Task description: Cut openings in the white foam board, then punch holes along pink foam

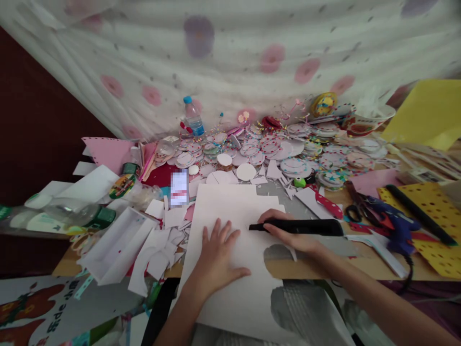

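At far left a clear bottle (74,210) lies on its side, and next to it a white box (117,247) sits tilted by the table's (302,270) front edge. Scraps (175,238) crowd up to the left edge of the white sheet (252,259), with a phone (179,187) just above them, so that side is tight. The sheet lies at the middle, its lower part hanging past the table's front edge. The left hand (219,252) rests flat on it, fingers spread and gripping nothing. Behind the sheet, round discs (298,166) are heaped close to its far edge. Two curved bites shape its right edge. The right hand (295,240) has its fingers closed round a black cutter (313,227), the tip over the sheet's right half and the handle pointing right. A strip of grey mat (298,206) shows beyond that hand, giving it a little room. Past the handle's end, scissors (355,211) and a blue glue gun (396,221) crowd the right side, beside a yellow dotted sheet (441,202) reaching the front edge.
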Motion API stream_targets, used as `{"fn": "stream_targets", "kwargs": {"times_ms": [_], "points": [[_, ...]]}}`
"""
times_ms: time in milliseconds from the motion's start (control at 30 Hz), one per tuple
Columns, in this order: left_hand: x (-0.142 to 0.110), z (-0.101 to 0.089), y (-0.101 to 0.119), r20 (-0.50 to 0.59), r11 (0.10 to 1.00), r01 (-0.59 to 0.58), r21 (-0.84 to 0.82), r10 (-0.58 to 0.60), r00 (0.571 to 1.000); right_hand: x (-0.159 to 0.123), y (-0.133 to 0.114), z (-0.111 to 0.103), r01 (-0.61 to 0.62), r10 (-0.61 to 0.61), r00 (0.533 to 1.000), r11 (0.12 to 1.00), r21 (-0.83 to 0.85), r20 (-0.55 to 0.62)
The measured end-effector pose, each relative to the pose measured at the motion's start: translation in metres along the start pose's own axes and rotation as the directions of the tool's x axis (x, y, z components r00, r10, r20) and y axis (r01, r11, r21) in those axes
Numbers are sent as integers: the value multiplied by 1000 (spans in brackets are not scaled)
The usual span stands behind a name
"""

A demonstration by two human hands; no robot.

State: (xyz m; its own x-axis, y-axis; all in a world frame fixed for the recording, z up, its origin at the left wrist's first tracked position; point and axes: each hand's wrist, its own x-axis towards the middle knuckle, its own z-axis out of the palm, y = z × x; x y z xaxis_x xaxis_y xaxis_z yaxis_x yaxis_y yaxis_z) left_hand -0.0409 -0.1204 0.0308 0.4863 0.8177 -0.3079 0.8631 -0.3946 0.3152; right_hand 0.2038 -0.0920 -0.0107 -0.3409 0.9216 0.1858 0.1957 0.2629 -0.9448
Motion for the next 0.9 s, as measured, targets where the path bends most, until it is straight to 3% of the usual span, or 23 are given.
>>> {"fn": "stream_targets", "kwargs": {"times_ms": [133, 233, 567, 900], "points": [[12, 5, 15, -28, 994, 102, 34, -101, 994, 3, 3, 2, 54, -49, 997, 994, -93, 53], [18, 7, 18, 20, 990, 135, 38, -135, 991, 4, 7, 0, 48, -41, 997, 994, -98, 67], [25, -6, 16, 145, 992, 119, 46, -124, 982, 3, 11, -2, 53, -39, 992, 992, -114, 124], [29, -13, 22, 169, 983, 140, 117, -158, 973, 7, 12, 0, 135, -112, 981, 981, -142, 156]]}}
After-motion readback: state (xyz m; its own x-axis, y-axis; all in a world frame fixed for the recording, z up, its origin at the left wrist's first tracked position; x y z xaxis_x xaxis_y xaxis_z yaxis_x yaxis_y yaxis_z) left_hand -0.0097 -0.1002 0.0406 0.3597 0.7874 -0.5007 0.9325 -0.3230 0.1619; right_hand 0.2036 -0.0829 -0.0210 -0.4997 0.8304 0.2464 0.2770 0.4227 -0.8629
